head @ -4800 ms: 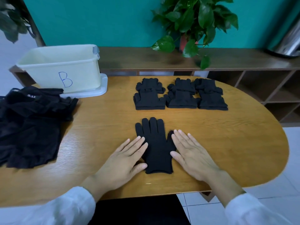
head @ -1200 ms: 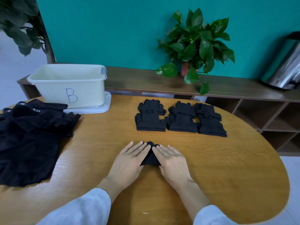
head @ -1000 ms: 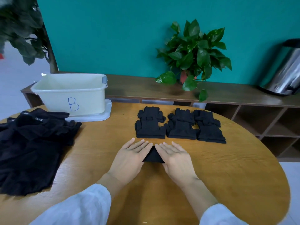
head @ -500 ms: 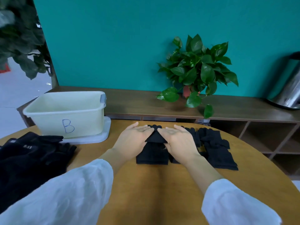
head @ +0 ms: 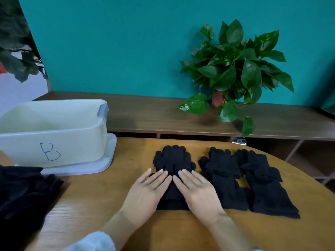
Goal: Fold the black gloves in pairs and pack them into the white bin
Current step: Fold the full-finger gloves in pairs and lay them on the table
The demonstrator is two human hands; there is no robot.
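Three stacks of folded black gloves lie in a row on the wooden table (head: pixel 108 196). My left hand (head: pixel 147 192) and my right hand (head: pixel 196 192) press flat, fingers straight, on the leftmost glove stack (head: pixel 172 158), with a folded pair on top between my fingertips. The middle glove stack (head: pixel 222 169) and the right glove stack (head: pixel 262 178) lie untouched beside it. The white bin (head: pixel 52 134), marked with a blue B, stands at the table's back left on its lid; no gloves show inside it.
A heap of loose black gloves (head: pixel 21 196) covers the table's left edge. Behind the table runs a dark wooden shelf (head: pixel 154 115) with a potted plant (head: pixel 233 69). Bare tabletop lies in front of the stacks.
The flat pair of gloves was folded in half under both hands, then slid away from me onto the leftmost stack. Both hands now press it down there.
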